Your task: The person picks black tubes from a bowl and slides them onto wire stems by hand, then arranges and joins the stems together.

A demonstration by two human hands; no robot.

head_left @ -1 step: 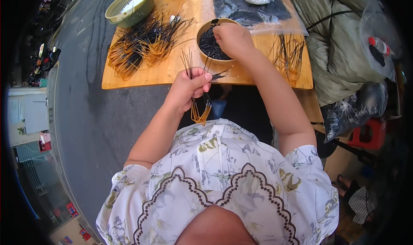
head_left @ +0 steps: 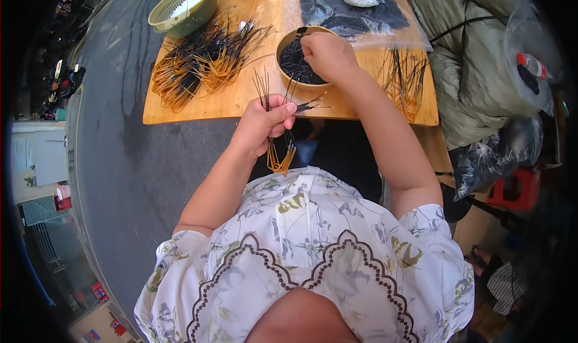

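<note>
My left hand [head_left: 265, 121] is closed round a small bunch of thin black wires [head_left: 283, 156] in front of the table edge. Their bent lower ends are yellow-orange, and the loose black ends fan out above my thumb. Over a round cream bowl [head_left: 280, 66] my right hand [head_left: 328, 55] is bent with its fingers curled together at the rim. Many short black pieces, like small tubes [head_left: 296, 65], fill the bowl. Whatever my right fingertips may hold is hidden.
A large heap of black and orange wires [head_left: 201, 63] lies left on the wooden table [head_left: 253, 60]. Behind it stands a green basket [head_left: 180, 27] with white contents. A smaller wire pile [head_left: 404, 81] lies right. Plastic bags [head_left: 355, 18] cover the back; grey-green sacks [head_left: 463, 90] stand beside the table.
</note>
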